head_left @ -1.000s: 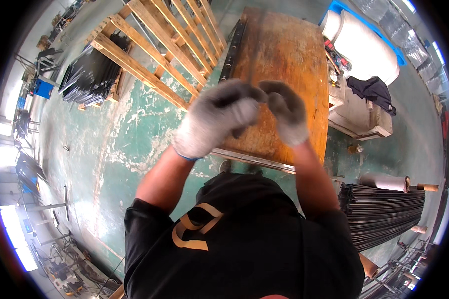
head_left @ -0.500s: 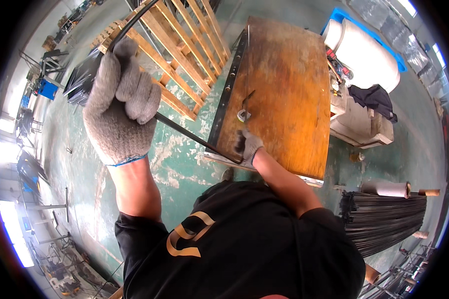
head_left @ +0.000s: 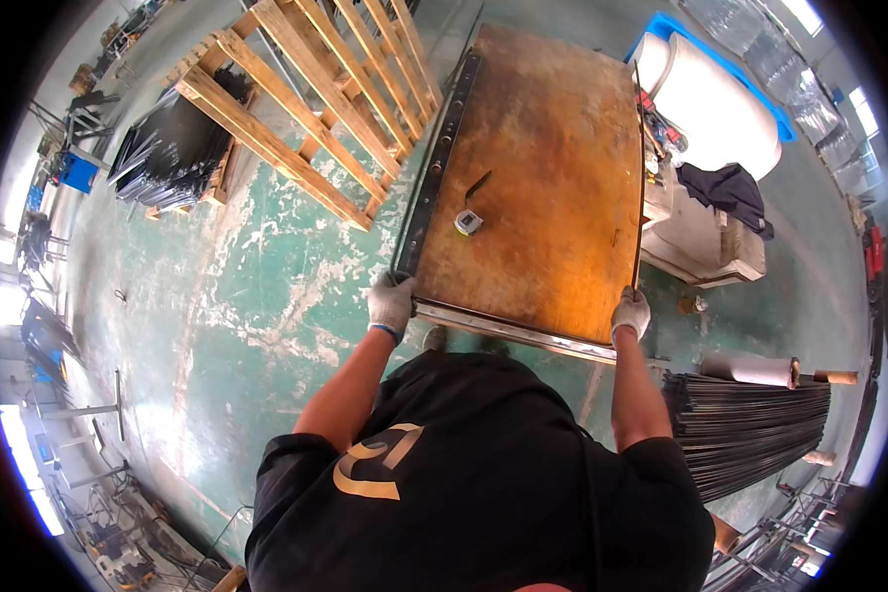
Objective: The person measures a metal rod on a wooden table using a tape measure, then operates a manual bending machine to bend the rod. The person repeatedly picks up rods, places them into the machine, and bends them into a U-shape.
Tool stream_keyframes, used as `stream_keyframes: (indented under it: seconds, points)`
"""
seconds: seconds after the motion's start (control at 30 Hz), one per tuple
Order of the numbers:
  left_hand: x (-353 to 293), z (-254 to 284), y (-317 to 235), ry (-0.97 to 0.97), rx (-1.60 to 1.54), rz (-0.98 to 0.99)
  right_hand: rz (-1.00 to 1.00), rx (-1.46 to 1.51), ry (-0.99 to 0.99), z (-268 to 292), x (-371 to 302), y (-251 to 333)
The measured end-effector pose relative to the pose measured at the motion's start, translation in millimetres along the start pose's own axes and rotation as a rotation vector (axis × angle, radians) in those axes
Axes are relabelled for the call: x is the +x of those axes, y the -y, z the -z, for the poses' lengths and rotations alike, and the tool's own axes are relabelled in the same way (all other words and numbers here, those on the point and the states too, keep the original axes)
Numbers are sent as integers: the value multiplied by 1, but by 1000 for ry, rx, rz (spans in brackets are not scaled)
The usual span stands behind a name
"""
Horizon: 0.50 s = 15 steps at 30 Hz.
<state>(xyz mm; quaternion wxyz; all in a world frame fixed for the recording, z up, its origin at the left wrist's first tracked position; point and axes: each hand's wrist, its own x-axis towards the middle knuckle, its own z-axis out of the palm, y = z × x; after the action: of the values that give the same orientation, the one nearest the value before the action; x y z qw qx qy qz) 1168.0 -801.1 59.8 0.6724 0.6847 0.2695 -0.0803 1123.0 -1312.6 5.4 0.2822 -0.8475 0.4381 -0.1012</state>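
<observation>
A thin black frame lies about the wooden tabletop, with slender bars along its left and right sides. My left hand, in a grey knitted glove, is closed on the frame at the near left corner. At the near right corner my right hand, gloved alike, grips the frame's other bar. The fingers partly hide both corners. On the tabletop, left of its middle, sit a tape measure and a small dark blade-like tool. A dark rail with holes runs along the left edge.
Wooden pallets lean beyond the table's left side, near a stack of black wrapped pieces. At right are a large white roll, a dark cloth and a bundle of black bars.
My left hand has come down from its raised position to the near left corner, lowering the frame. My right hand has shifted right along the near edge to the right corner.
</observation>
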Motion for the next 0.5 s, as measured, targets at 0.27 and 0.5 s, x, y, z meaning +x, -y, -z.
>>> stream_keyframes:
  seconds: [0.27, 0.5]
  points:
    - [49, -15, 81, 27, 678, 64, -41, -65, -12, -1, 12, -41]
    - [14, -34, 47, -55, 930, -268, 98, -87, 22, -7, 25, -50]
